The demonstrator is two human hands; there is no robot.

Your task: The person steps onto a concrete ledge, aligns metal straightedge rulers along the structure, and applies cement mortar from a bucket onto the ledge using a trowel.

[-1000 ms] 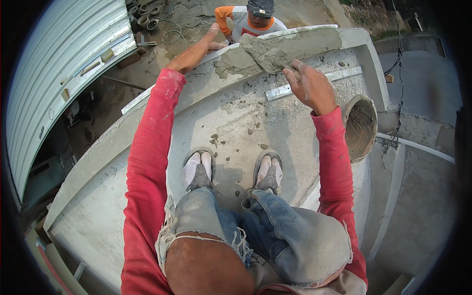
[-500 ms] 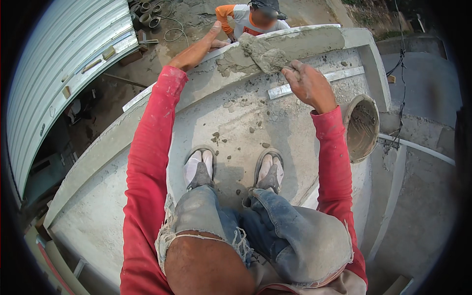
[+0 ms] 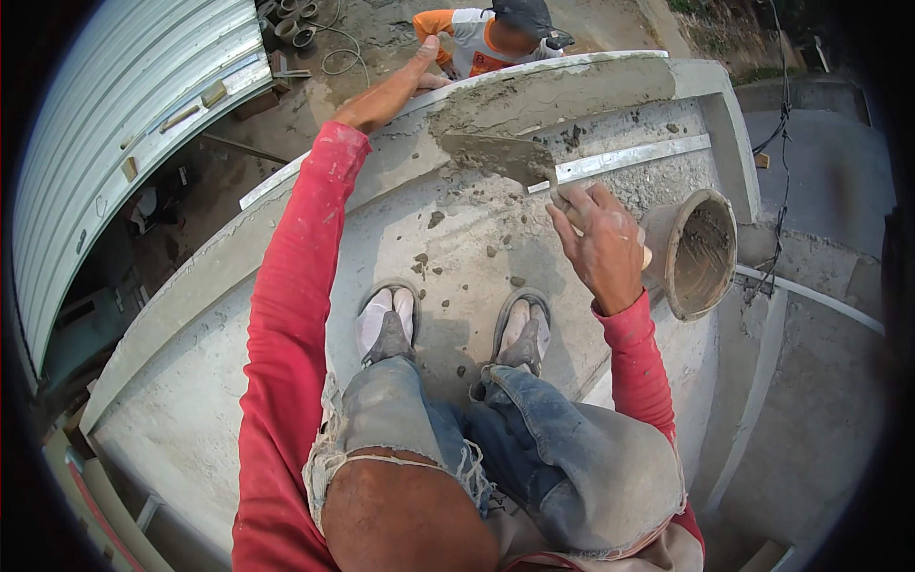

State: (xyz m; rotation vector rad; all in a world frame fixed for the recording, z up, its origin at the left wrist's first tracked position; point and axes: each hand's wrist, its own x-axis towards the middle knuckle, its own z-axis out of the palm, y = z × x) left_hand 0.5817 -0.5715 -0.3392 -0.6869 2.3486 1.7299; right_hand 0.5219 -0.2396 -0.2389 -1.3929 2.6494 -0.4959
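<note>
My right hand [image 3: 608,243] is closed round the handle of a trowel [image 3: 503,158]. Its blade, smeared with grey mortar, hangs just inside the low curved concrete wall [image 3: 391,164]. Fresh wet mortar [image 3: 543,100] coats the top of that wall, rough at its left end. At the far side, my left hand [image 3: 400,91] grips the wall's outer edge, where a thin white strip [image 3: 600,57] runs along it. Some left fingers are hidden beyond the edge. Close by my right wrist, a mortar-smeared bucket [image 3: 658,229] leans with its mouth to the right.
A pale metal straightedge [image 3: 634,160] lies inside the wall. Mortar crumbs [image 3: 436,219] dot the floor around my sandalled feet. Beyond the wall a co-worker in an orange-sleeved shirt [image 3: 467,43] stands lower down. Corrugated roofing [image 3: 124,124] is at left, dark cables [image 3: 783,143] at right.
The trowel has come off the wall top toward me, its blade turned and the mortar lump gone from it. My right hand has moved nearer; the left stays at the edge.
</note>
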